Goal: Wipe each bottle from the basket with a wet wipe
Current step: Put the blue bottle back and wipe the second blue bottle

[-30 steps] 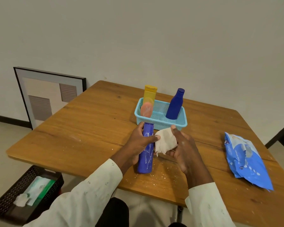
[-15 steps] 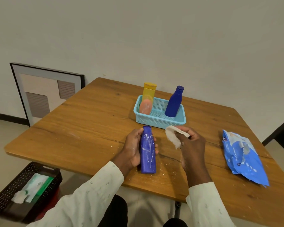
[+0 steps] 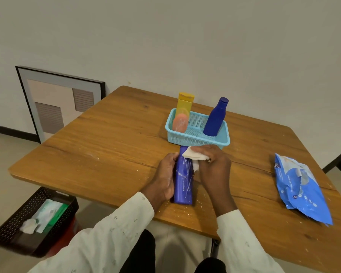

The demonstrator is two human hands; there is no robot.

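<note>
Wiping is resuming: the right hand (image 3: 215,166), pinching the wipe (image 3: 193,156), is now pressing it onto the top end of the purple bottle (image 3: 183,178) after lifting clear half a second ago; the left hand (image 3: 165,178) is still gripping the bottle's left side, bottle lying near the table's (image 3: 106,150) front edge, just in front of the basket (image 3: 197,138); white streaks are still showing, so this bottle is likely unfinished; yellow bottle (image 3: 184,105), pink bottle (image 3: 179,124) and blue bottle (image 3: 215,119) are waiting in the basket at the far edge; wipe pack (image 3: 299,186) is lying by the right edge.
</note>
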